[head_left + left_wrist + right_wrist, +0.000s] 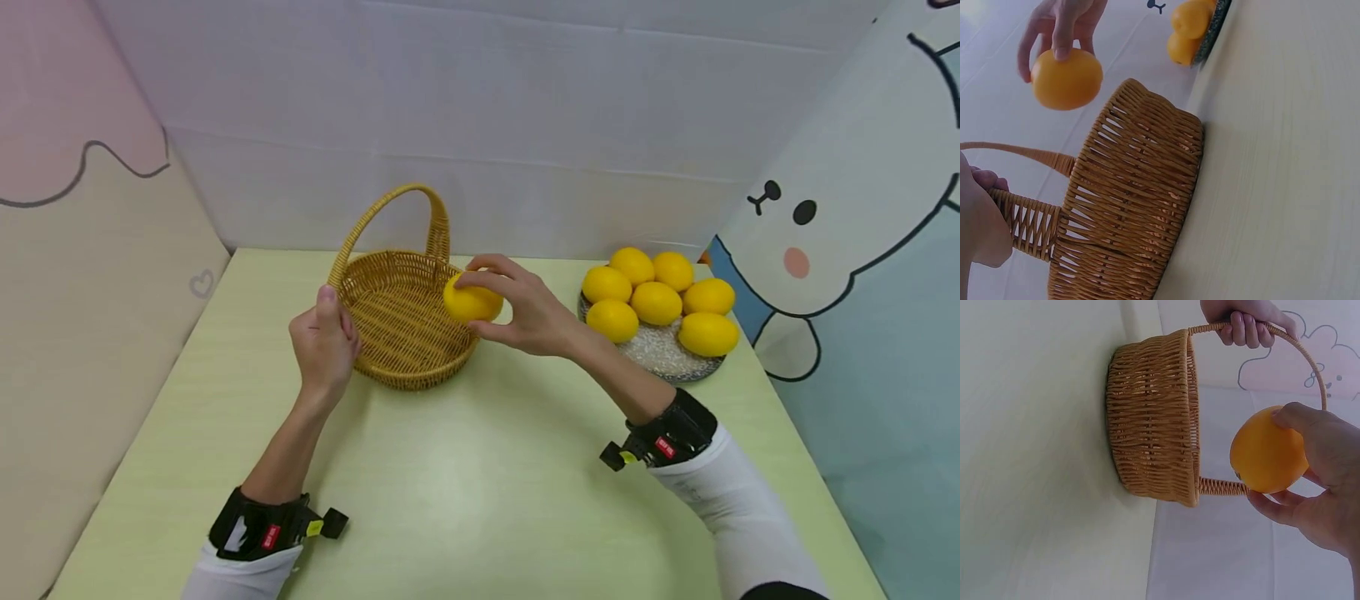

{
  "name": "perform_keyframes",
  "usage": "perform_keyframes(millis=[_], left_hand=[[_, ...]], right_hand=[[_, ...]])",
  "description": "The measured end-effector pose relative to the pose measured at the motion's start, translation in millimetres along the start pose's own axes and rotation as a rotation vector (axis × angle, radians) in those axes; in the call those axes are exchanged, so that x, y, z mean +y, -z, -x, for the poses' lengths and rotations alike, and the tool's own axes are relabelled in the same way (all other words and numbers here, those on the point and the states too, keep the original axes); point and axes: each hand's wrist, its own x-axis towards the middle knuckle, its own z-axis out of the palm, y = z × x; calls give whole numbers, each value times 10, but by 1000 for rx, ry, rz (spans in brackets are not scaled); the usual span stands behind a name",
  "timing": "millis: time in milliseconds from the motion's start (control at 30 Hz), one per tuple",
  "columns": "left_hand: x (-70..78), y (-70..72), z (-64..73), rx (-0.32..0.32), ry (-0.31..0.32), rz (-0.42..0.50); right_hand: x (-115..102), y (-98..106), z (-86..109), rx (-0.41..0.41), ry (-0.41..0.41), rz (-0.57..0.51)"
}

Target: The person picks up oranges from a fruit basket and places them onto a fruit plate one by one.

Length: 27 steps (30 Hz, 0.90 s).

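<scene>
A round wicker basket [408, 379] with a tall arched handle stands on the table, and no fruit shows inside it in the head view. My left hand [324, 340] grips the handle low on its left side. Between the thumb and fingers of my right hand [531, 312] is a yellow lemon [471, 302], held at the basket's right rim. Both wrist views show this lemon [1066, 80] raised above the rim, apart from the wicker [1154, 419]. Only part of my left hand [1244, 322] appears in the right wrist view, its fingers curled round the handle.
A round grey-speckled plate [667, 354] bearing several lemons [656, 303] sits at the table's back right. The pale table [450, 483] ends at a white cloth wall [480, 200] behind. Side panels with cartoon drawings [802, 242] flank it.
</scene>
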Motion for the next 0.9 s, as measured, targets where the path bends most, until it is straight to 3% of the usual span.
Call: perform_keyframes(millis=[533, 900], left_hand=[[26, -3, 0, -4, 8, -9], [40, -4, 8, 5, 20, -27]], right_hand=[[196, 563, 916, 60, -199, 130], [268, 906, 1404, 105, -290, 286]])
